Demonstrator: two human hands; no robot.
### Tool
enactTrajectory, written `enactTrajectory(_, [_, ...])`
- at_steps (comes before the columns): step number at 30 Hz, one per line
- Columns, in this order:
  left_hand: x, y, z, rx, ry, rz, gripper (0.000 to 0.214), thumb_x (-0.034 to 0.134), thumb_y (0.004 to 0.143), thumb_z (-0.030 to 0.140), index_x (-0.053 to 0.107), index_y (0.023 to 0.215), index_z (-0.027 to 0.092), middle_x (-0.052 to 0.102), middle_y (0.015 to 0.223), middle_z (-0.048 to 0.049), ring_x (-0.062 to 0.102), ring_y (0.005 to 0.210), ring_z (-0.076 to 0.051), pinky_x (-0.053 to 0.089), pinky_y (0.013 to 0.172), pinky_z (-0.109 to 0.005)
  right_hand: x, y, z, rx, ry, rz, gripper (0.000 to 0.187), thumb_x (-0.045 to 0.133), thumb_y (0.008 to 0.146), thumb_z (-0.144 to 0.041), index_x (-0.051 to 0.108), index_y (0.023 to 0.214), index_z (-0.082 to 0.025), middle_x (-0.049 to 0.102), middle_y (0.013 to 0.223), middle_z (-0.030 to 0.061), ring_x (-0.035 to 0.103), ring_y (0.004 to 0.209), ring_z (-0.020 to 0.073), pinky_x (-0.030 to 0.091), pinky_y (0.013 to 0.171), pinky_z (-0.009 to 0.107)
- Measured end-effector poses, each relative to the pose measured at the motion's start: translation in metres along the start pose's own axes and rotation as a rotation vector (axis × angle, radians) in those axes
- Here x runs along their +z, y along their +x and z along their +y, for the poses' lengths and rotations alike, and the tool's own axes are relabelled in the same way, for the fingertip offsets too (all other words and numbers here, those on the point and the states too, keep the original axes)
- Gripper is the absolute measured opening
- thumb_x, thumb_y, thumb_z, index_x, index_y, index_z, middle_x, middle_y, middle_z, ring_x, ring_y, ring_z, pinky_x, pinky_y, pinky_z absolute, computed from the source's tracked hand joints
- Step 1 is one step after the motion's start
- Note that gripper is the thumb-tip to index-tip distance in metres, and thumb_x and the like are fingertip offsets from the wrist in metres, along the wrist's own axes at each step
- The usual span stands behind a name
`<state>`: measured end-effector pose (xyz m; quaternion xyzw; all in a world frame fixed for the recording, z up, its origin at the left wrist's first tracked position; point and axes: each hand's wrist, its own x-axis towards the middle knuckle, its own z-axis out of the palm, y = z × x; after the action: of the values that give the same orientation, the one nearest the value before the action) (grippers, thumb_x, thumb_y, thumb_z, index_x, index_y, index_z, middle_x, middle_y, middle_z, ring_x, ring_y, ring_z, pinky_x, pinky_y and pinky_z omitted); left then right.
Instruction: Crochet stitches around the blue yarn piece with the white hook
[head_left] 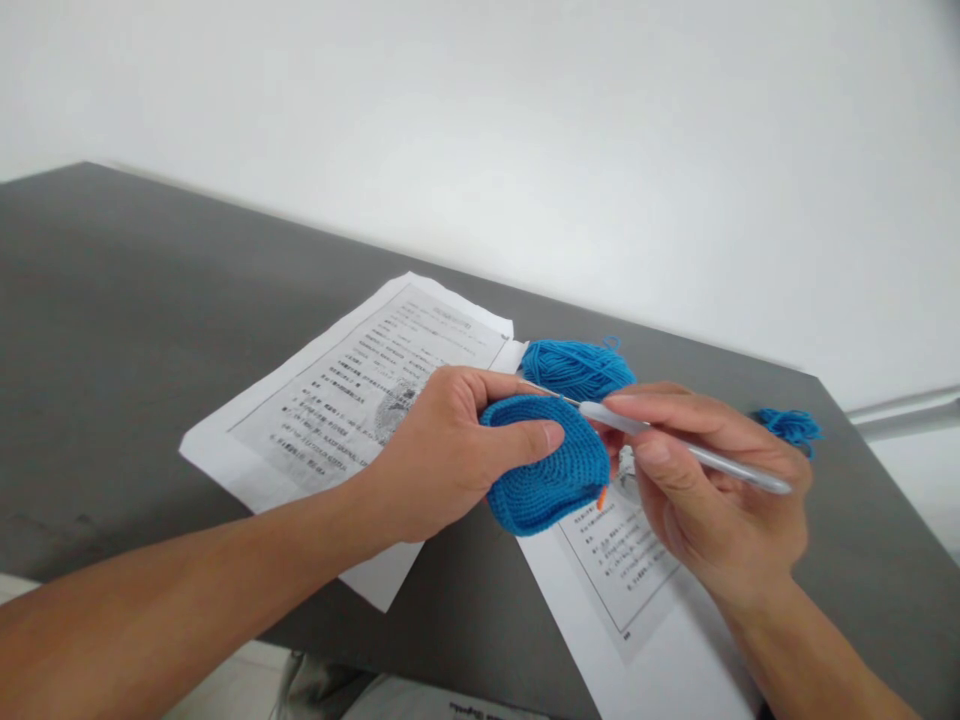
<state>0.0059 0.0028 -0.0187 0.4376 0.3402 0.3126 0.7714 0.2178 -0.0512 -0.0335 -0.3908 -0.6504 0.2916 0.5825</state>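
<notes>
My left hand (457,450) grips a rounded blue crochet piece (559,470), its thumb pressed on the near face and the other fingers mostly hidden behind. Between the thumb and fingers of my right hand (712,480) is a crochet hook (694,452) with a pale grey handle. The hook's thin metal shaft meets the piece's top edge, where its tip is too small to make out. A small orange marker (602,497) hangs at the right edge of the piece. Just behind the work lies a skein of blue yarn (577,368).
Two printed sheets lie on the dark grey table (150,330): a left sheet (300,480) and a right sheet (652,640), partly under my hands. A small blue yarn bundle (789,425) rests near the table's right edge. A white wall (480,150) stands behind.
</notes>
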Motion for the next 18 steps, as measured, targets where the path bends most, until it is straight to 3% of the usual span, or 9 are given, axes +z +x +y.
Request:
enactTrajectory(5, [-0.001,0.0,-0.001,0.015,0.025,0.008,0.015,0.09,0.07,0.022,0.082,0.082,0.017,0.076,0.076,-0.0011,0.068,0.076,-0.017,0.055,0.072,-0.028,-0.005,0.0,0.0,-0.009,-0.032,-0.022,0.023,0.076,0.101,-0.022,0.085,0.12,-0.032,0.083,0.105,0.0059,0.076,0.086,0.0199,0.06,0.061,0.031])
enactTrajectory(18, [-0.004,0.0,-0.002,0.055,0.102,0.056,0.01,0.084,0.078,0.027,0.082,0.08,0.017,0.077,0.079,-0.0025,0.065,0.073,-0.015,0.052,0.067,-0.028,-0.015,0.003,-0.006,-0.105,-0.169,-0.028,0.02,0.077,0.1,-0.026,0.087,0.117,-0.031,0.082,0.094,0.0061,0.074,0.08,0.0244,0.055,0.062,0.041])
